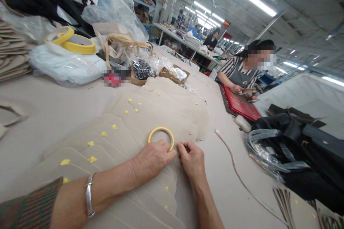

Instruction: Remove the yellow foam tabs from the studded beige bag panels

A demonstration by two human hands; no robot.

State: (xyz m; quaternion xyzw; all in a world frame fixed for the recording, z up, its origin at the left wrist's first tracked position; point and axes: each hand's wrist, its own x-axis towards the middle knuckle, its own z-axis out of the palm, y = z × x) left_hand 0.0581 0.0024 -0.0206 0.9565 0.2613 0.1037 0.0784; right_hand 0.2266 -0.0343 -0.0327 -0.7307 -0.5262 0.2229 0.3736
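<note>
My left hand (154, 159), with a silver bangle on its wrist, is closed on a roll of yellow tape (161, 128) standing above beige pieces. Just to its right, my right hand (191, 154) has its thumb and fingertips pinched together; whatever they hold is too small to make out. Beneath both hands lie overlapping beige pieces (172, 103), spread in a fan over the table. Small yellow tape squares (92, 159) dot the pieces on the left, and tiny metal studs (190, 134) show on the right.
Two yellow tape rolls (77, 44) rest on a white plastic bundle (67, 64) at the back left. A person (242, 68) works at a red board (239, 103). Black bags (301, 150) and a thin cord (233, 164) lie at the right.
</note>
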